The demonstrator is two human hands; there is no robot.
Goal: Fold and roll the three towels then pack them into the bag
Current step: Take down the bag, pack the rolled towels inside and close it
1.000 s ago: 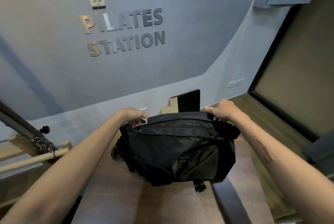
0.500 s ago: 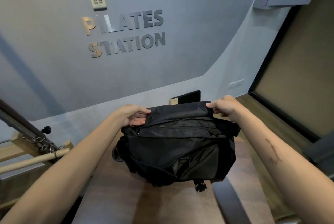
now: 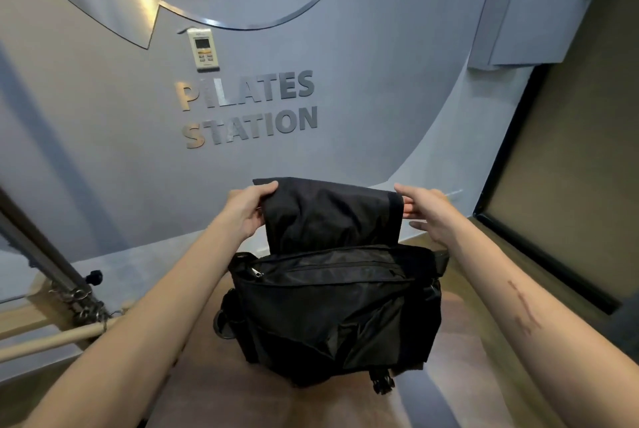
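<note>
A black fabric bag [image 3: 332, 310] stands on a brown padded surface [image 3: 214, 389] in front of me. Its top flap [image 3: 328, 210] is raised upright above the bag's body. My left hand [image 3: 247, 208] grips the flap's left top corner, thumb on the near side. My right hand [image 3: 423, 211] pinches the flap's right top corner. A zip runs across the bag's front, and a buckle [image 3: 382, 384] hangs at its lower right. No towels show in this view; the inside of the bag is hidden behind the front panel.
A grey wall with "PILATES STATION" lettering [image 3: 249, 109] and a wall remote [image 3: 203, 49] rises behind. A wooden bar with chains and a metal frame [image 3: 69, 303] stands at the left. A dark-framed panel [image 3: 553, 185] lies at the right.
Both hands lifted the bag's flap from lying over the top to standing upright. The view tilted down, so the wall lettering sits lower in the frame.
</note>
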